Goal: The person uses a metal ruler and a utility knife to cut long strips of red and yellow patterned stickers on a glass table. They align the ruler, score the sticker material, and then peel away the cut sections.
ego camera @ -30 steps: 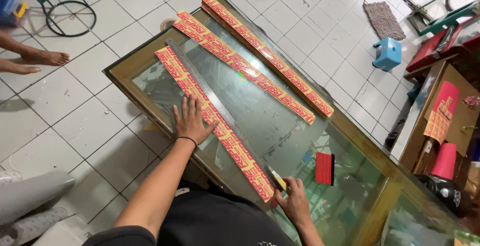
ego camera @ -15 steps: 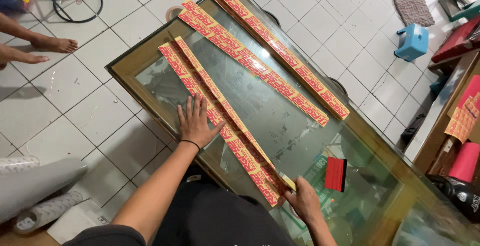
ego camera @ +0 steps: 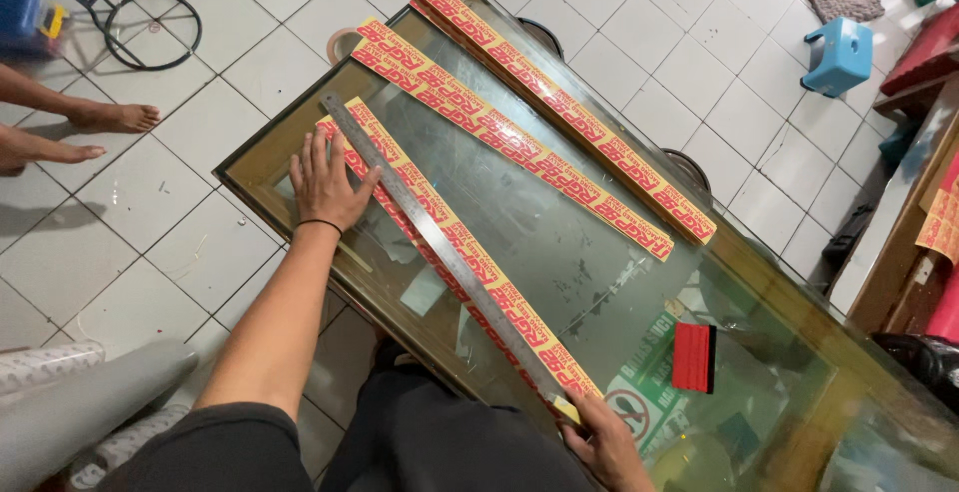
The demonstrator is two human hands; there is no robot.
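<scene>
My left hand [ego camera: 325, 180] lies flat on the glass tabletop [ego camera: 559, 252], fingers [ego camera: 312, 147] spread apart, pressing on the far-left end of a long steel ruler [ego camera: 440, 252]. The thumb side touches the ruler's edge and the palm covers part of the red-and-yellow sticker strip [ego camera: 470, 262] beneath it. A thin black band sits on that wrist.

My right hand [ego camera: 604, 442] is at the near end of the ruler, at the bottom of the view. Its fingers curl together around the ruler's tip and the near end of the strip; I cannot tell whether something small is held between them as well.

The ruler runs diagonally from far left to near right, lying lengthwise on the nearest sticker strip, with the strip showing along both of its edges. Two more sticker strips of the same kind lie farther off on the glass, roughly parallel: the middle strip [ego camera: 514, 137] well apart from the ruler, and the far strip [ego camera: 559, 102] just beside it along the far edge of the tabletop.

A red squeegee block [ego camera: 694, 357] rests on the glass to the right, apart from my right hand. On the tiled floor, a blue stool [ego camera: 837, 52] stands at far right, and another person's bare feet [ego camera: 110, 117] are at the left.
</scene>
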